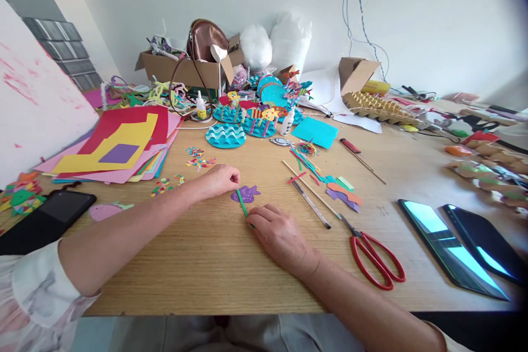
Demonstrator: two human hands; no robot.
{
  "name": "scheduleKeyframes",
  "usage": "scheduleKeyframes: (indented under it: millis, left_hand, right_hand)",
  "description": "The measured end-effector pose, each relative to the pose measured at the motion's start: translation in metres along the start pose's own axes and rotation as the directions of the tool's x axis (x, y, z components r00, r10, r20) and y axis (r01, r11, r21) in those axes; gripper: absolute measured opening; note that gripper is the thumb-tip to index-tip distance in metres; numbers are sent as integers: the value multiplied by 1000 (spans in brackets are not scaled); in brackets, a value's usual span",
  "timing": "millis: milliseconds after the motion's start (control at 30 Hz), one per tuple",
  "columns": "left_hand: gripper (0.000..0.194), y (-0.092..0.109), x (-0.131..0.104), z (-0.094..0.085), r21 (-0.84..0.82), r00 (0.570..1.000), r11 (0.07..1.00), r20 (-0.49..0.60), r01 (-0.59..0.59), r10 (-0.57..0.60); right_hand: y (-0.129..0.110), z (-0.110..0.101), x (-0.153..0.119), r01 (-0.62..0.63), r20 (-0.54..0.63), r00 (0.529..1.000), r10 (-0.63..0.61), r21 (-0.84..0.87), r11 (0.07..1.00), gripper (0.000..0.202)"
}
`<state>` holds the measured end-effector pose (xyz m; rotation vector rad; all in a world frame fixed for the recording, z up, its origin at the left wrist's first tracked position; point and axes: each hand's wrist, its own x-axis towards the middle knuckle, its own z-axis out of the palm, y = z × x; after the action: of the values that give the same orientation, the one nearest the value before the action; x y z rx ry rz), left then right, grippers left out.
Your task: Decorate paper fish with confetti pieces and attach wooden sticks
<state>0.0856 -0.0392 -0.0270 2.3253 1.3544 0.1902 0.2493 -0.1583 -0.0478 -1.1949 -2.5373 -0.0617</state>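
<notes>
A small purple fish cutout (248,194) lies flat on the wooden table, its tail pointing right. Across its head end runs a thin green paper strip (242,203). My left hand (223,179) is closed at the strip's upper end, fingertips pinched together just above the fish. Lower down, my right hand (278,234) rests on the table with its fingers closed on the strip's other end. Right of the fish lie a pen (311,203), a thin wooden stick (313,190) and red-handled scissors (375,258).
Colored foam sheets (119,137) are stacked at left, near a phone (61,209) and a pink fish (108,211). Small confetti pieces (167,186) lie beyond my left forearm. Blue wave-topped bases (225,136), glue bottles (287,121) and a cardboard box (165,69) stand behind. Two dark glossy devices (449,247) lie at right.
</notes>
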Motion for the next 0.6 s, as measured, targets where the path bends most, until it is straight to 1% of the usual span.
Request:
scheduleKeyframes:
  millis: [600]
  left_hand:
    - [10, -3, 2, 2, -13, 1000, 1000, -2, -12, 12]
  right_hand:
    - [-1, -1, -1, -3, -2, 1000, 3, -4, 1000, 21]
